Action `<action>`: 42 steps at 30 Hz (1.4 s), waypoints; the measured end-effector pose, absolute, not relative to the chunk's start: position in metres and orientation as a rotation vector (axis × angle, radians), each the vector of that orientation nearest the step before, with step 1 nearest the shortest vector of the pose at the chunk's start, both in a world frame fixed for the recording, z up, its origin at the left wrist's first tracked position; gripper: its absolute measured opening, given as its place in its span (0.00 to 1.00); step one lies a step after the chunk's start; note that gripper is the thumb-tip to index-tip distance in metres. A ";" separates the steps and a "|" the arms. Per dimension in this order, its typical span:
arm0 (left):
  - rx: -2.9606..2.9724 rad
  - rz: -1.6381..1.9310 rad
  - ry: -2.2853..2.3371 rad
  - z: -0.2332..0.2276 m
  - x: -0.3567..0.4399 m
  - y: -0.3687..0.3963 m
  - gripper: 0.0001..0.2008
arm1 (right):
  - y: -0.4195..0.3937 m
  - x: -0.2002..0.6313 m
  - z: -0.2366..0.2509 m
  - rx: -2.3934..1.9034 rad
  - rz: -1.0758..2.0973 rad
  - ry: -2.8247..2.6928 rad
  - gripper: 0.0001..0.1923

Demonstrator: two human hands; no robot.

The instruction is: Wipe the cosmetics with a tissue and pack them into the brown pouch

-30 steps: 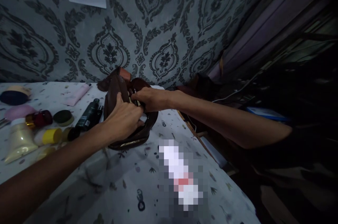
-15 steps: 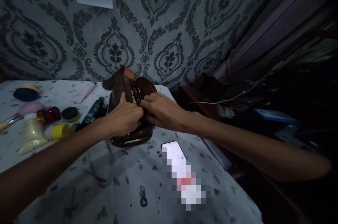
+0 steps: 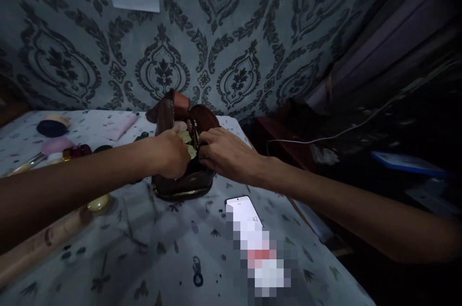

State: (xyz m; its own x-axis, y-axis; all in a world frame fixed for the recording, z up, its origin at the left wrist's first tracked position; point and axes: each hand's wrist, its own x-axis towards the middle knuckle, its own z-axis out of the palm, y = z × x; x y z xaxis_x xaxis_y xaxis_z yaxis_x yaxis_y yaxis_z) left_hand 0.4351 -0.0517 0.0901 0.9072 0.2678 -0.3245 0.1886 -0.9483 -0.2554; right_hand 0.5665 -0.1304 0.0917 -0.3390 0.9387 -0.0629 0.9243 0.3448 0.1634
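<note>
A brown handbag (image 3: 182, 189) with a gold zip stands open on the patterned white sheet (image 3: 159, 248). My left hand (image 3: 172, 154) dips into its mouth, fingers curled; whatever they hold is hidden. Close to these fingers, a pale yellow item (image 3: 186, 138) shows inside the bag, with a pink one (image 3: 180, 126) behind it. On the right side of the opening, my right hand (image 3: 227, 154) is closed on the bag's edge, fingertips bent inward.
A lit phone (image 3: 249, 214) lies in front of the bag. Leftward are a pink tube (image 3: 121, 126), a dark round compact (image 3: 53, 126), a pink sponge (image 3: 57, 144) and other cosmetics, partly behind my left arm. A patterned wall rises behind; a white cable (image 3: 306, 142) runs at right.
My left hand has shifted from the bag's left rim further into the opening, and its forearm now covers more cosmetics. More of the contents shows. My right hand stays at the bag.
</note>
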 end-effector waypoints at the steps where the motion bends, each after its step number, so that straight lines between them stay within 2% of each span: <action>1: -2.891 0.542 -0.377 0.084 0.440 -0.050 0.09 | -0.131 0.567 0.091 1.701 0.151 2.476 0.09; 6: -3.043 0.610 -0.410 0.062 0.450 -0.039 0.12 | -0.133 0.571 0.089 1.682 0.162 2.514 0.10; 11: -2.950 0.727 -0.327 0.065 0.446 -0.040 0.08 | -0.134 0.573 0.088 1.676 0.164 2.551 0.10; 16: -2.876 0.837 -0.288 0.069 0.449 -0.048 0.12 | -0.132 0.575 0.086 1.660 0.167 2.570 0.09; 22: -2.925 0.711 -0.345 0.067 0.448 -0.049 0.11 | -0.137 0.572 0.086 1.790 0.333 2.425 0.10; 42: -3.001 0.582 -0.345 0.058 0.446 -0.042 0.08 | -0.141 0.560 0.082 1.838 0.328 2.337 0.12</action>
State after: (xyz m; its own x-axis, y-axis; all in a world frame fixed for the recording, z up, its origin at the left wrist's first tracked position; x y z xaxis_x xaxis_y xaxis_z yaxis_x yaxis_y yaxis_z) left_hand 0.4457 -0.0423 0.0582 0.9034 0.2308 -0.3613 0.2061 -0.9728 -0.1060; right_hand 0.5596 -0.1415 0.0821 -0.2381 0.9711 0.0170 0.9383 0.2255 0.2621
